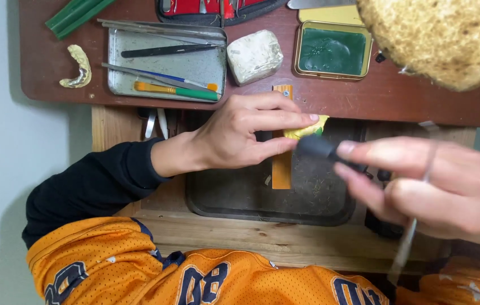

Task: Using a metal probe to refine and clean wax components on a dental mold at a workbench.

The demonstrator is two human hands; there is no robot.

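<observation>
My left hand (245,133) pinches the small yellow piece (306,129) against the orange peg (281,161) at the bench's front edge; my right hand (420,183), gripping a black-handled tool (324,149), meets it from the right.

Between the hands (240,133), a waxy yellow lump (306,130), slightly glossy, against a smooth orange wooden peg (281,169). In the right hand (426,186), a matt black handle (322,148), plastic or rubber by the look. Beyond the hands, dull brushed metal tray (206,68), chalky rough white block (255,55), glossy green wax in a brass-coloured tin (332,52), polished red-brown table (398,93). Under the hands, dusty black tray (223,195); nearer, raw pale wood (285,240).
</observation>
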